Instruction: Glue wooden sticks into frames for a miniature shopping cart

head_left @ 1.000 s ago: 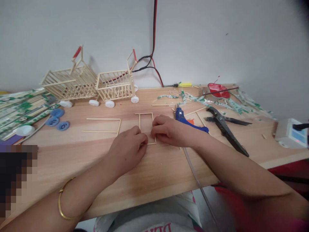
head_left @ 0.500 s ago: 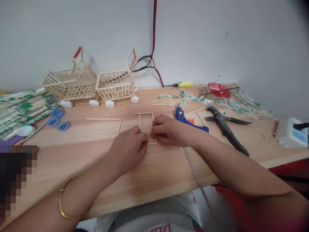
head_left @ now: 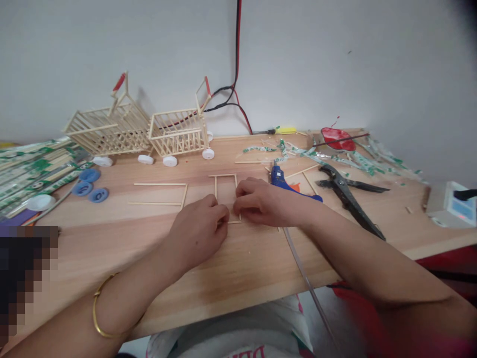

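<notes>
A small rectangular frame of thin wooden sticks [head_left: 224, 175] lies flat on the wooden table [head_left: 242, 258] in the middle. My left hand [head_left: 199, 228] rests at the frame's near left corner, fingers curled and pinched on its left stick. My right hand [head_left: 257, 201] sits at the near right side, fingers closed on the right stick. The near part of the frame is hidden under both hands. A gold bangle is on my left wrist.
An open three-sided stick frame [head_left: 160, 194] lies to the left. Two stick carts with white wheels [head_left: 112, 129] [head_left: 181, 132] stand at the back. A blue glue gun [head_left: 285, 183] and black pliers [head_left: 348, 199] lie to the right, blue caps [head_left: 89, 184] and packets on the left.
</notes>
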`<act>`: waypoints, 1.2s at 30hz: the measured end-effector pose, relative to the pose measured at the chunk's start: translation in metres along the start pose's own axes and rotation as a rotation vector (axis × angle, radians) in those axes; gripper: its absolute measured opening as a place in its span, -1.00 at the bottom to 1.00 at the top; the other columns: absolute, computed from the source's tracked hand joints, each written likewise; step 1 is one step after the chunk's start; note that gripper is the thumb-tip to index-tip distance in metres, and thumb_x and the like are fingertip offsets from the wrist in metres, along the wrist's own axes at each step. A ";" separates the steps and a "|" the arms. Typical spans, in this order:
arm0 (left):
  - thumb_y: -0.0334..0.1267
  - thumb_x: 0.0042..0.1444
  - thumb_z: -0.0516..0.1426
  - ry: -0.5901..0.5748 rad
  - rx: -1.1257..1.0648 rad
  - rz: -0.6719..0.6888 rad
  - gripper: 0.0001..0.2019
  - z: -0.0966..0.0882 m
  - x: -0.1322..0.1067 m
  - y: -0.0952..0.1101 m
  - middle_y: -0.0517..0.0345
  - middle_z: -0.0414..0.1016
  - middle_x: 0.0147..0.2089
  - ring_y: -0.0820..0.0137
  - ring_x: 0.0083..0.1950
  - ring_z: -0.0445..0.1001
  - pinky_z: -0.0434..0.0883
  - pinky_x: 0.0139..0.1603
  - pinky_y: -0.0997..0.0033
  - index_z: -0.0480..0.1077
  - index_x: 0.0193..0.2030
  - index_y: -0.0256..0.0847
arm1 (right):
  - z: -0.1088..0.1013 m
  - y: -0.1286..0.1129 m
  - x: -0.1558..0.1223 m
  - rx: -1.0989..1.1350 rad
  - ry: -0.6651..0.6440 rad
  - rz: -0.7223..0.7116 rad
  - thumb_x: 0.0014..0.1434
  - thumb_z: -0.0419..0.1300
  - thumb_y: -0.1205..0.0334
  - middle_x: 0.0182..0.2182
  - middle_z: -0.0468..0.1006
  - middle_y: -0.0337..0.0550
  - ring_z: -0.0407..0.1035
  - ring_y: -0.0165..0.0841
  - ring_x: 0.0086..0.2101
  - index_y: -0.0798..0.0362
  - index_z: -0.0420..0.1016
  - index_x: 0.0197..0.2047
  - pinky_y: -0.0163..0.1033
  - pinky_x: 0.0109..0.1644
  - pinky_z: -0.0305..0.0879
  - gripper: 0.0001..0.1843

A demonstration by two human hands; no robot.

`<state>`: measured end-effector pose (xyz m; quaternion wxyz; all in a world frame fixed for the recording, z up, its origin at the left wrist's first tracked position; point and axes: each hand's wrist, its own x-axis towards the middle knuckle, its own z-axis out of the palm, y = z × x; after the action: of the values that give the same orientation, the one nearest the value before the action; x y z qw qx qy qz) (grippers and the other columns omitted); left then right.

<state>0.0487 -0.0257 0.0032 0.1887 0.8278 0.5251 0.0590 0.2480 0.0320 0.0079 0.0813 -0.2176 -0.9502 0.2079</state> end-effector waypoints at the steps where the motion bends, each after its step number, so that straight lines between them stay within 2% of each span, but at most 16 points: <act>1: -0.33 0.08 -0.01 -0.002 0.002 -0.002 -0.83 0.000 0.000 0.000 0.16 0.29 -0.33 0.42 -0.34 0.32 0.23 -0.31 0.40 0.40 -0.36 -0.14 | 0.000 0.000 0.000 -0.009 -0.006 -0.005 0.09 0.10 0.44 -0.27 0.36 -0.09 0.23 -0.34 -0.22 0.07 0.51 -0.30 -0.21 -0.11 0.17 -0.81; 21: -0.34 0.07 -0.02 -0.020 0.003 -0.007 -0.85 -0.001 0.000 0.002 0.15 0.31 -0.33 0.40 -0.34 0.33 0.24 -0.32 0.39 0.38 -0.36 -0.15 | 0.002 -0.002 0.002 -0.033 0.007 0.010 0.09 0.09 0.43 -0.27 0.37 -0.10 0.23 -0.33 -0.21 0.06 0.49 -0.31 -0.19 -0.10 0.15 -0.83; 24: -0.36 0.02 0.02 0.003 -0.024 -0.017 -0.89 -0.001 -0.001 0.001 0.16 0.32 -0.31 0.39 -0.33 0.33 0.24 -0.33 0.40 0.34 -0.31 -0.17 | 0.002 -0.001 0.001 -0.011 0.018 0.011 0.07 0.09 0.45 -0.27 0.38 -0.08 0.24 -0.32 -0.21 0.06 0.49 -0.28 -0.19 -0.10 0.17 -0.80; 29: -0.39 -0.08 0.07 0.001 -0.139 -0.032 -0.76 -0.009 -0.004 -0.006 0.20 0.35 -0.32 0.40 -0.31 0.32 0.23 -0.34 0.42 0.26 -0.21 -0.18 | 0.000 0.001 -0.003 0.023 0.021 0.046 0.06 0.10 0.45 -0.25 0.37 -0.07 0.26 -0.33 -0.22 0.06 0.48 -0.23 -0.22 -0.15 0.22 -0.77; 33: -0.38 -0.01 0.03 0.004 -0.134 -0.068 -0.92 -0.015 -0.008 -0.016 0.21 0.36 -0.38 0.42 -0.34 0.32 0.21 -0.34 0.43 0.29 -0.34 -0.19 | -0.003 0.003 -0.006 0.050 0.046 0.067 0.06 0.08 0.46 -0.27 0.38 -0.10 0.27 -0.37 -0.28 0.08 0.46 -0.26 -0.27 -0.20 0.23 -0.80; 36: -0.37 0.01 0.03 0.002 -0.094 -0.052 -0.94 -0.015 -0.010 -0.020 0.20 0.36 -0.39 0.43 -0.35 0.31 0.20 -0.35 0.43 0.31 -0.40 -0.19 | -0.004 0.005 -0.007 0.039 0.055 0.089 0.05 0.07 0.48 -0.30 0.39 -0.11 0.28 -0.38 -0.30 0.10 0.45 -0.30 -0.28 -0.22 0.23 -0.81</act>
<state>0.0233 -0.0232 0.0110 0.2283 0.8040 0.5433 0.0794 0.2569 0.0343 0.0086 0.1021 -0.2637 -0.9327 0.2238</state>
